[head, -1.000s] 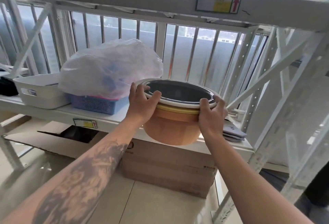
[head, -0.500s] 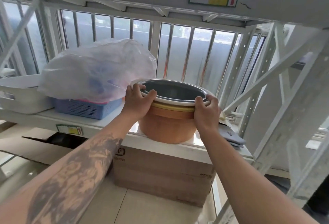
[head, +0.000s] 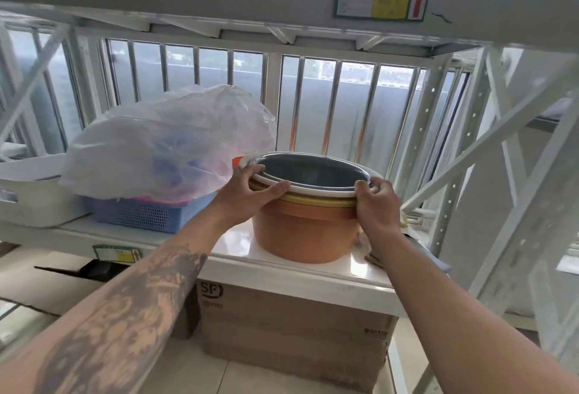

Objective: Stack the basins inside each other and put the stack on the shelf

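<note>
Readable stuff first: the box [head: 291,334] under the shelf [head: 232,255] has "SF" printed on its top left corner, plus smaller print on its right side that's too blurry to make out. There's a green-bordered label [head: 380,1] on the upper beam with a yellow patch and a red arrow pointing up, text unreadable. A smaller tag [head: 117,254] of the same kind sits on the shelf's front edge, left of the basins.

Compared to a second ago, the stack [head: 305,202] has gone from hanging in front of the shelf's edge to sitting down on the shelf board, close to the front edge and toward its right end. Both hands haven't let go.

The stack itself: an orange basin on the outside, a yellow rim showing just above it, then a white rim, and a dark grey one innermost. Nothing in the grey one as far as I can see.

Left hand [head: 247,196] is clamped on the rims at the left side, thumb across the front. Right hand [head: 377,205] is clamped on the right side of the rims.

Left of the stack there's a blue basket [head: 147,215] with a filled clear bag [head: 169,143] in it; contents are just blurry colours. Further left, a white bin [head: 31,193].
</note>
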